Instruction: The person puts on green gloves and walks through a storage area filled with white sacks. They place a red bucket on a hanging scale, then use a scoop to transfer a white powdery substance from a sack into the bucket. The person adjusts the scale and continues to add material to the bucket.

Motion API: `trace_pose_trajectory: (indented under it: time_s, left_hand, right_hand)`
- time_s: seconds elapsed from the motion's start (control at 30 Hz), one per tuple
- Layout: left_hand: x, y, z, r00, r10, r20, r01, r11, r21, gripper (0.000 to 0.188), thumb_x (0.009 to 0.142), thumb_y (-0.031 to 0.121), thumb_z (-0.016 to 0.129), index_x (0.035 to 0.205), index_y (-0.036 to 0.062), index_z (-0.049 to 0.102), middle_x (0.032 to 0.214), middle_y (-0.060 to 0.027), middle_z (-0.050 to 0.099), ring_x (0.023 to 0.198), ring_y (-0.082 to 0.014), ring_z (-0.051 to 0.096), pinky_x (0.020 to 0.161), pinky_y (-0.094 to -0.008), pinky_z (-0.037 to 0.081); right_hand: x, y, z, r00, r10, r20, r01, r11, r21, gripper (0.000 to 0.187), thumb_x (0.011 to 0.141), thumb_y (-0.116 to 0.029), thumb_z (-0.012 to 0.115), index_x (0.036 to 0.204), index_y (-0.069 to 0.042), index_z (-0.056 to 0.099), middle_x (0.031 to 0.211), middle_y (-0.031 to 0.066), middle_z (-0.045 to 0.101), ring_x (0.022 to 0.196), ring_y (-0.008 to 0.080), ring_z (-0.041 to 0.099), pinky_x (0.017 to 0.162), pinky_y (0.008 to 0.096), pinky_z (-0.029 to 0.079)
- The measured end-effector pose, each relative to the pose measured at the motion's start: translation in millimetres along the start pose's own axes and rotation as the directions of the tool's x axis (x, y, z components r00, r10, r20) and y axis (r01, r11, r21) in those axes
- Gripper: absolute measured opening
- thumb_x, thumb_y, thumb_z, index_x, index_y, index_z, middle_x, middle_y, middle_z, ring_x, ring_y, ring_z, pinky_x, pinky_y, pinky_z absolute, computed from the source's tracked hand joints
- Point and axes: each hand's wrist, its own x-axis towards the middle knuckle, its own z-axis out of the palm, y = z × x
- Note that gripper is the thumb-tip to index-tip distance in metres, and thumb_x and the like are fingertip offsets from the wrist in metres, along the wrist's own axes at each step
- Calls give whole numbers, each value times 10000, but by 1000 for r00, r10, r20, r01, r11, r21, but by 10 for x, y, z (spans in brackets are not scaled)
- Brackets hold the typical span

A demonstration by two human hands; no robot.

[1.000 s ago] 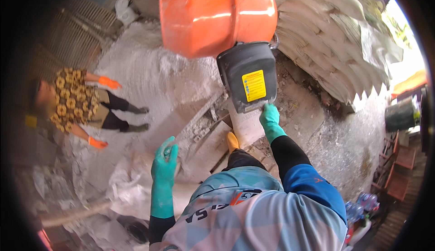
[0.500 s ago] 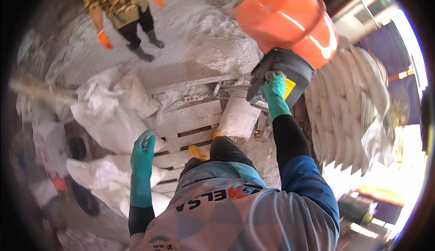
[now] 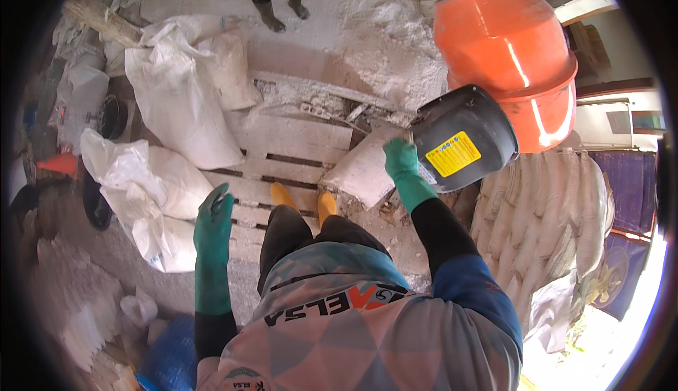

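Note:
My right hand (image 3: 403, 162), in a green rubber glove, is closed in a fist at the left side of a black motor housing (image 3: 462, 124). A small greyish bit shows at its fingers, too little to name. That housing carries a yellow label and sits against the orange drum of a concrete mixer (image 3: 503, 38). My left hand (image 3: 213, 216), gloved in the same green, hangs low with loosely bent fingers and nothing visible in it. It is nearest to a white sack (image 3: 166, 186). Dark smudges mark its fingertips.
I stand in yellow boots on a dusty wooden pallet (image 3: 282, 137). A filled sack (image 3: 371, 165) lies by the mixer, another large white sack (image 3: 176, 94) at left. Stacked sacks (image 3: 537, 228) rise at right. Beyond the pallet stands a person in dark boots (image 3: 268, 13) on white powder.
My right hand has shifted from over the black housing's face to its left side. The view has swung, so the other person now shows only from the legs down. My left hand stays low.

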Motion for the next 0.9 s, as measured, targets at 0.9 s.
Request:
trace_pose_trajectory:
  time_s: [0.9]
  left_hand:
    - [-1139, -859, -488, 971, -209, -115, 204, 978, -49, 436, 1061, 304, 679, 1436, 82, 662, 1128, -56, 711, 1003, -108, 611, 863, -282, 504]
  right_hand:
    - [-1397, 1024, -584, 630, 156, 760, 321, 839, -439, 336, 1023, -261, 567, 1282, -111, 720, 1221, 162, 740, 1113, 383, 716, 935, 511, 575]
